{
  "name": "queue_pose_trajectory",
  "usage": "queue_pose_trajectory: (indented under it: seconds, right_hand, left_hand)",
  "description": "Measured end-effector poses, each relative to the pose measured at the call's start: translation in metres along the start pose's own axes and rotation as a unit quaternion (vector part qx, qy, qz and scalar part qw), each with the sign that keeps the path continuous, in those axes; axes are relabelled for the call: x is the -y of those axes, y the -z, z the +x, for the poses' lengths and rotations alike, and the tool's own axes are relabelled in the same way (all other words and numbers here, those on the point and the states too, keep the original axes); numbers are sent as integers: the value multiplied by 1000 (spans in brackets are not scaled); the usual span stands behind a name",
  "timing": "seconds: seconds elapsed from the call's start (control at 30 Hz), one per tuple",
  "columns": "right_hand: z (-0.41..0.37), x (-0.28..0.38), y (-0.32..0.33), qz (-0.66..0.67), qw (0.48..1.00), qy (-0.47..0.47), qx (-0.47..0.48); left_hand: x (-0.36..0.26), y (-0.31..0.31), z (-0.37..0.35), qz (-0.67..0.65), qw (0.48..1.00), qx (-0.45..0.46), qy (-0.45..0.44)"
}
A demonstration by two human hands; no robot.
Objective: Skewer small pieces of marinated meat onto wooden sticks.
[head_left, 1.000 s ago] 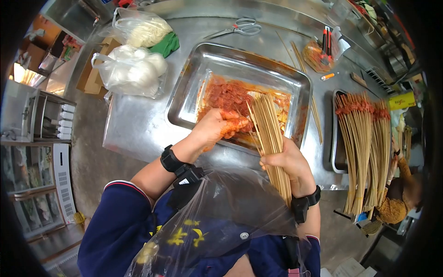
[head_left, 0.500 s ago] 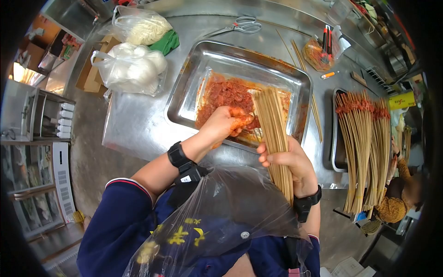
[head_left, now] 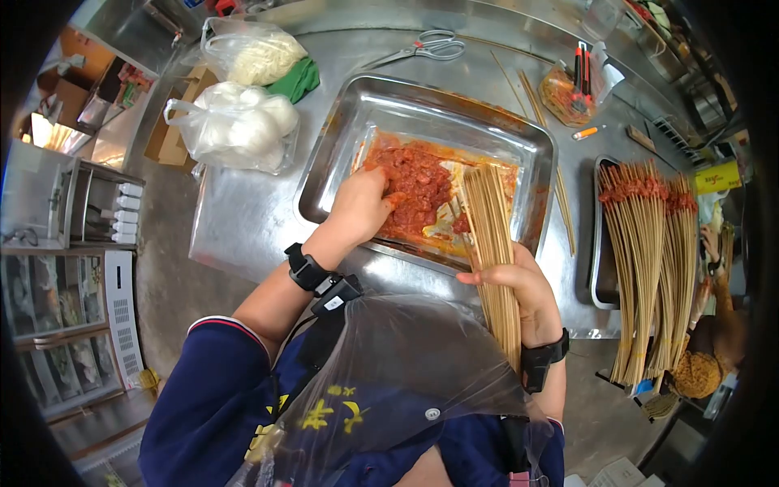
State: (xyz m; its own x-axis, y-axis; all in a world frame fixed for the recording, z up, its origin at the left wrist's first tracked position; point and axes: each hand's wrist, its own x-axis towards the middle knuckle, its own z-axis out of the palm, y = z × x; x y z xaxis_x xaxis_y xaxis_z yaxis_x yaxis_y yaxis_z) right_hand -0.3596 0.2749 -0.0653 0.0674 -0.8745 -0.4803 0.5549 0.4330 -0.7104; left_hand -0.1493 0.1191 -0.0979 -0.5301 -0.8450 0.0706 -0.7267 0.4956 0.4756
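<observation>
Red marinated meat pieces (head_left: pixel 418 183) lie heaped in a large steel tray (head_left: pixel 545 150). My left hand (head_left: pixel 359 207) touches the left side of the heap, sauce on its fingers. Its thumb stands apart from the fingers, whose tips are partly hidden against the meat. In my right hand (head_left: pixel 526 292) is a thick bundle of bamboo skewers (head_left: pixel 497 284), gripped at mid-length. The bundle's upper ends lean over the tray's right part, near a small bit of meat (head_left: pixel 462 223).
At the right, a second tray (head_left: pixel 599 268) bears many meat-tipped skewers (head_left: pixel 641 268). Bagged white food (head_left: pixel 239 126), scissors (head_left: pixel 430 49), loose skewers (head_left: pixel 560 195) and a orange pen (head_left: pixel 586 132) surround the main tray. Another person (head_left: pixel 714 325) is at the far right.
My left hand has moved left, away from the skewer bundle to the meat's left side, and its fingers have spread. The right hand still grips the bundle, its thumb now more extended.
</observation>
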Motion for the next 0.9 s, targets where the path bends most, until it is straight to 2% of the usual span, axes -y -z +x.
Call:
queue_pose_trajectory:
  seconds: [0.03,0.13,0.23,0.27,0.33,0.47,0.57,0.67,0.9]
  right_hand:
    - [-2,2,0,-8,1000,-6,1]
    - [-4,7,-12,-59,997,-20,-39]
    - [-3,8,-17,-89,995,-8,-36]
    - [-2,7,-18,-100,994,-15,-34]
    - [1,4,-18,-126,991,-26,-29]
    - [5,2,-19,-181,983,-40,-10]
    - [5,-1,-18,-185,982,-29,6]
    - [4,-1,-19,-187,982,-24,-3]
    - [1,3,-23,-162,987,-24,-1]
  left_hand:
    - [1,-3,1,-10,1000,-11,-17]
    - [2,0,3,63,996,46,-38]
    - [14,2,0,-161,986,41,3]
    - [11,6,0,-291,954,59,53]
    - [-3,19,-2,-531,830,87,147]
    - [-1,19,-2,-609,748,128,232]
    - [-13,20,-3,-648,715,104,241]
    - [-18,24,-4,-673,693,122,229]
    - [-23,24,-6,-648,732,136,159]
